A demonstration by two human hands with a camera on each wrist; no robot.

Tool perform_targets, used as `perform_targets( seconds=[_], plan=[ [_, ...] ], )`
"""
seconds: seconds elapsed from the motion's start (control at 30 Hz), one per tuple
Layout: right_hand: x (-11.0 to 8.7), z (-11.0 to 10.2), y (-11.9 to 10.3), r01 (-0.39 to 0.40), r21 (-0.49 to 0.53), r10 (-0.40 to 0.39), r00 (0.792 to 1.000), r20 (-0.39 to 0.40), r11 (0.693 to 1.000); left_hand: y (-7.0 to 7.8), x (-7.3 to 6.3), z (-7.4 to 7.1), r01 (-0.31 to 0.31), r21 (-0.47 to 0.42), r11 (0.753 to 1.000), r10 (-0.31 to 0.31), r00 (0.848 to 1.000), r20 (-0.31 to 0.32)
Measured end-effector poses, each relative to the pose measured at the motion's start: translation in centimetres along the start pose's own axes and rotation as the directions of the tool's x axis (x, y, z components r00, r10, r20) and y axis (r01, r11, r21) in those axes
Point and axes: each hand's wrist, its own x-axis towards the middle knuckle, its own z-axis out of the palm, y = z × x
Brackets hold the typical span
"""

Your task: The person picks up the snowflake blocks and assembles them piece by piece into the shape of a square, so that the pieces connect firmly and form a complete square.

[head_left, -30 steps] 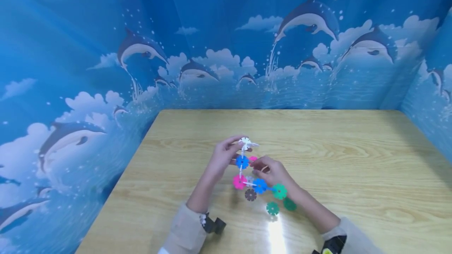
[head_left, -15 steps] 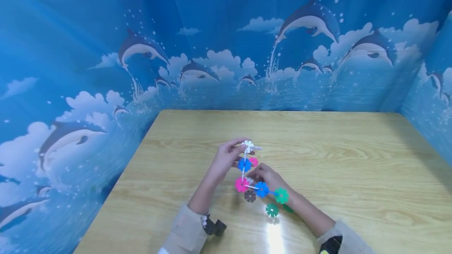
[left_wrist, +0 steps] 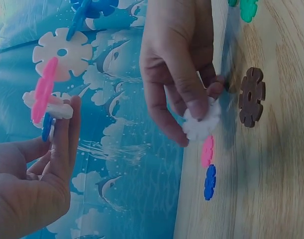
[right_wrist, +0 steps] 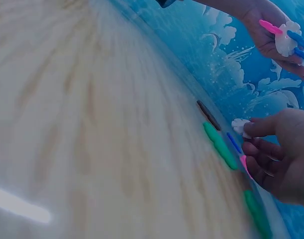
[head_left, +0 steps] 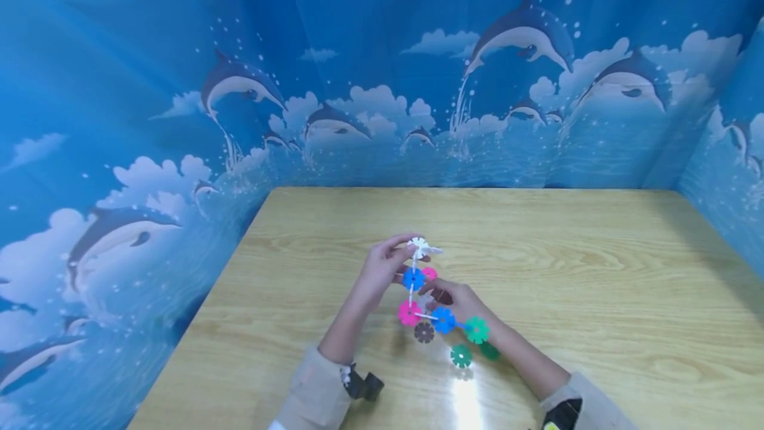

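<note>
In the head view my left hand (head_left: 375, 272) holds up a linked chain of notched plastic discs by its white disc (head_left: 419, 247) end. From there the chain runs down through a blue disc (head_left: 413, 279) to a pink disc (head_left: 409, 313). It then turns right through another blue disc (head_left: 443, 320) to a green disc (head_left: 477, 330). My right hand (head_left: 464, 304), behind the chain and low over the table, pinches a separate white disc (left_wrist: 201, 119) between thumb and fingers. That disc also shows in the right wrist view, at the fingertips (right_wrist: 253, 128).
On the wooden table (head_left: 573, 264) lie a brown disc (head_left: 424, 332) and two green discs, one nearer green disc (head_left: 461, 356) and one by the right forearm. A loose pink disc (left_wrist: 207, 151) and blue disc (left_wrist: 210, 182) lie beyond my right hand. A dolphin-print curtain (head_left: 382, 71) hangs behind.
My right hand has drawn back from beside the loose pink disc and now pinches the white disc that lay behind the chain. The left hand and chain have shifted slightly right and down.
</note>
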Motion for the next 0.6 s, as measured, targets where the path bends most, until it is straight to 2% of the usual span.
perform_targets(
  seconds=[0.13, 0.2, 0.4, 0.6],
  plan=[
    [0.2, -1.2, -0.6, -0.083, 0.028, 0.084, 0.996, -0.041, 0.996, 0.0, 0.0, 0.0, 0.003, -0.002, 1.0, -0.003, 1.0, 0.003],
    [0.3, -2.0, -0.9, -0.117, 0.074, 0.122, 0.99, -0.066, 0.99, 0.1, 0.0, 0.0, 0.004, 0.002, 1.0, -0.004, 1.0, 0.007],
    [0.4, -4.6, -2.0, -0.152, 0.239, 0.186, 0.974, -0.126, 0.959, 1.1, -0.6, 0.4, 0.013, 0.021, 1.0, -0.013, 1.0, 0.012],
    [0.3, -6.4, -3.8, -0.153, 0.325, 0.225, 0.954, -0.197, 0.933, 2.1, -1.4, 1.0, 0.01, 0.033, 0.999, -0.011, 1.0, 0.014]
  ],
)
